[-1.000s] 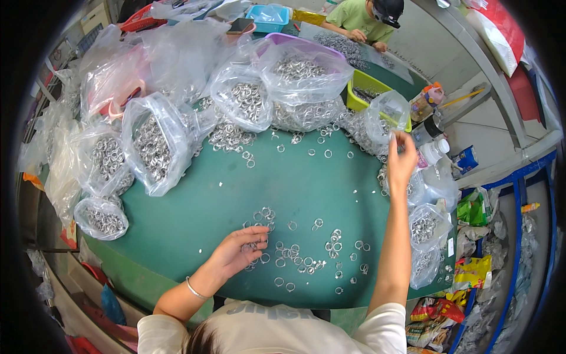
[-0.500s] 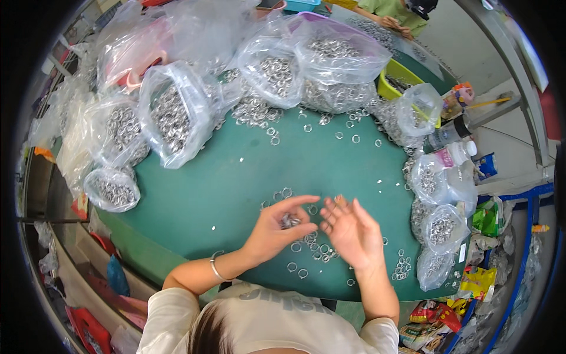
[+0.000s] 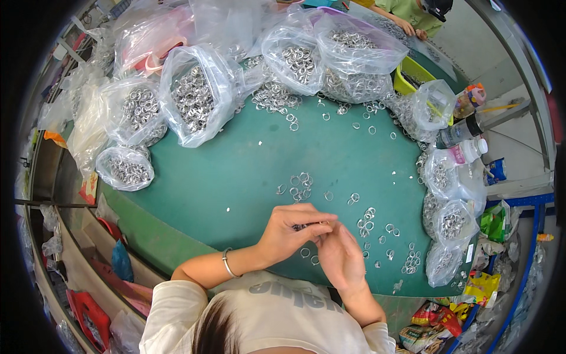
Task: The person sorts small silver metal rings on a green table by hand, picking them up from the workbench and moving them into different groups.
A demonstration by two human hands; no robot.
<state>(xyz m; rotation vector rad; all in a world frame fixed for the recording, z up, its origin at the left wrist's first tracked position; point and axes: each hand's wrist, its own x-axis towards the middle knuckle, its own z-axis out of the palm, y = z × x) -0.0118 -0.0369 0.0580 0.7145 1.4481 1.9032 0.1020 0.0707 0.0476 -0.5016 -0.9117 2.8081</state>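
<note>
My left hand (image 3: 293, 233) is closed around several small silver metal rings (image 3: 303, 226) above the near part of the green table. Its thumb and forefinger pinch together at the right. My right hand (image 3: 344, 259) meets those fingertips, its own fingers bent inward and partly hidden. Whatever its fingers hold is too small to make out. Loose rings (image 3: 302, 184) lie just beyond my hands, and another cluster of rings (image 3: 366, 219) lies to their right.
Clear plastic bags of rings (image 3: 194, 97) line the table's far edge, with a smaller bag of rings (image 3: 125, 169) at the left and more bags (image 3: 453, 223) down the right. A plastic bottle (image 3: 469, 151) and a yellow-green basket (image 3: 405, 82) stand far right. Another person (image 3: 413, 20) sits beyond.
My hands have come together: the right hand has moved in to the left hand's fingertips, and its fingers have bent inward. The whole view has shifted slightly.
</note>
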